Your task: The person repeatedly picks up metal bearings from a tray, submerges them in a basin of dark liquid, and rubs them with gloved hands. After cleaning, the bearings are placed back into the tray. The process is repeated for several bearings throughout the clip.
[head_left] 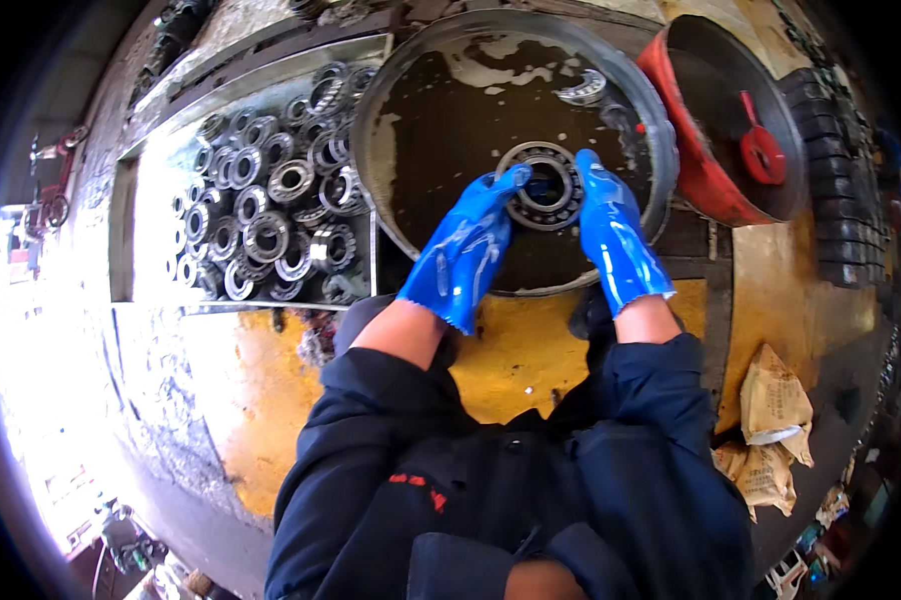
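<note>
Both my hands wear wet, shiny blue rubber gloves. Between them is a large metal bearing (543,154), its ring face turned up, over the dark liquid in a wide round metal basin (365,140). My left hand (471,235) grips the bearing's left rim, fingertips at its upper left edge. On the opposite side, my right hand (609,215) presses against the rim with fingers pointing away from me. Rollers or balls show between the rings, but I cannot tell which. Toward the basin's far right, another bearing part (583,90) lies partly under the liquid.
A metal tray (123,225) heaped with several bearings (266,237) stands left of the basin. To the right is a red round tub (666,110) with a red handled tool (761,150) inside. Black ribbed parts (836,190) are stacked beyond it. Brown paper bags (774,405) lie lower right.
</note>
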`<move>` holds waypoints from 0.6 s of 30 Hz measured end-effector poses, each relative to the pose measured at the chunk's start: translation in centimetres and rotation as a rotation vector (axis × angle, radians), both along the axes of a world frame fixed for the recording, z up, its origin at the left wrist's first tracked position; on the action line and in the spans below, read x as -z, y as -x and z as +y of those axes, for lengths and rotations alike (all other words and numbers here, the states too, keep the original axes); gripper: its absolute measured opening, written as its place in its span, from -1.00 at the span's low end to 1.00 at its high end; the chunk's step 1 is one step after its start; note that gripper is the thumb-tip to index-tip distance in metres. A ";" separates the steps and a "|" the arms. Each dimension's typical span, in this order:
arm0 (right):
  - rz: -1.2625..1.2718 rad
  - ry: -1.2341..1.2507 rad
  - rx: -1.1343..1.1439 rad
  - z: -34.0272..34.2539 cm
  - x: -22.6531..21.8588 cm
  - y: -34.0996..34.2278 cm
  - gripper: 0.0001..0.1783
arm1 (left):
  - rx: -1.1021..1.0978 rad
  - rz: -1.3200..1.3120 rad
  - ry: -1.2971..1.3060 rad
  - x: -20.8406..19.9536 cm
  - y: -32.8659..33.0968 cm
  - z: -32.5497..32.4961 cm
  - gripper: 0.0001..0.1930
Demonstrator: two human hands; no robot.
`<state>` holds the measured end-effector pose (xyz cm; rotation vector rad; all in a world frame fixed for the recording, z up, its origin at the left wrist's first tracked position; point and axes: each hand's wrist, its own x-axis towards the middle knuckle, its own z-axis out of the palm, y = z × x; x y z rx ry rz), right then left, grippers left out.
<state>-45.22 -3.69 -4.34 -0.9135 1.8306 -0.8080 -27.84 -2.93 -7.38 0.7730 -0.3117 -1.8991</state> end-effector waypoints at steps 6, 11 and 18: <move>-0.155 -0.040 0.029 -0.2 1.6 0.2 -0.30 | 0.022 -0.084 -0.031 2.0 -0.2 -0.2 -0.56; -0.118 -0.130 0.081 -0.4 2.0 0.0 -0.22 | -0.011 -0.229 -0.044 2.0 -0.3 -0.4 -0.51; -0.211 -0.070 0.027 0.7 1.3 -0.8 -0.25 | 0.058 -0.331 -0.067 0.1 -0.6 0.2 -0.40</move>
